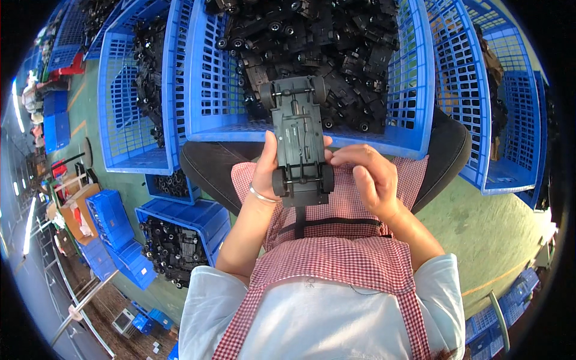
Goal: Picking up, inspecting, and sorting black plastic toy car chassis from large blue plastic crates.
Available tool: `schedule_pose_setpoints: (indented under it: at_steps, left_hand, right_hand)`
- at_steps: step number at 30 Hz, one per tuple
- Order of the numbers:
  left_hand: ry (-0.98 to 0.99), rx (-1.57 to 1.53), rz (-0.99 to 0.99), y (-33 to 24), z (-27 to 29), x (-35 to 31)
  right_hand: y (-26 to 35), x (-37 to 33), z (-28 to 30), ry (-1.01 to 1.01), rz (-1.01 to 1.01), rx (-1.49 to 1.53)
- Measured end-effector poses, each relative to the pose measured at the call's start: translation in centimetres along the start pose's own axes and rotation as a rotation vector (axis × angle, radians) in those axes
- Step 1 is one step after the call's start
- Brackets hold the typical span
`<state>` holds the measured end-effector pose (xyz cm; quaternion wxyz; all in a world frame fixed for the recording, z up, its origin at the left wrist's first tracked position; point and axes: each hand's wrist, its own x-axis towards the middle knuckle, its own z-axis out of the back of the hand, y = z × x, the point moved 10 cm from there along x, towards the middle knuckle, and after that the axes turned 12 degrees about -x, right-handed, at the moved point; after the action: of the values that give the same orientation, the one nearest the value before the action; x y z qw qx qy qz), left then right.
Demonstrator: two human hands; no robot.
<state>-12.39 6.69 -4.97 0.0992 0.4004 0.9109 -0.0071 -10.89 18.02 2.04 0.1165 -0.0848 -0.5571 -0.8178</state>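
Note:
A black toy car chassis (295,133) with wheels on its axles is held upright in front of me, its underside toward the view. My left hand (266,172) grips it from the left side, the thumb along its edge and fingertips showing at the far side. My right hand (373,177) is just right of the chassis, fingers bent and apart, the index fingertip close to its rear right wheel. Whether that fingertip touches the wheel I cannot tell. Behind the chassis stands a blue plastic crate (405,129) heaped with similar black chassis (336,45).
A blue crate (135,162) of black parts stands on the left, another crate (510,174) on the right. A tipped blue bin (210,219) with more chassis (174,249) lies lower left. My knees flank the middle crate. Blue boxes (111,216) stack on the green floor (465,228).

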Motion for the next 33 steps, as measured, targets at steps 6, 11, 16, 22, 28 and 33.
schedule_pose_setpoints:
  at_steps: [6,11,16,22,28,33]
  left_hand:
    - [-0.084,0.112,-0.056,-0.9,0.6,0.1]
    - [-0.183,0.257,-0.082,-1.2,1.6,-0.1]
    - [-0.259,0.302,-0.171,-1.7,1.0,-0.2]
    - [-0.288,0.283,-0.211,-1.5,0.9,0.3]
    - [-0.285,0.444,-0.174,0.2,3.1,1.8]
    - [-0.349,0.912,-0.215,-1.0,2.9,2.9]
  right_hand:
    - [2.1,0.0,-0.8,0.08,0.108,-0.063]
    - [-2.3,-1.6,1.1,-0.104,-0.339,0.114]
    - [-2.3,-1.8,-0.1,-0.009,-0.289,0.07]
    - [-5.4,-2.0,-1.6,-0.023,-0.47,0.084]
    - [-7.5,-5.3,-5.1,0.149,-0.917,0.611]
    - [-10.1,-5.4,10.3,-0.455,-0.661,0.091]
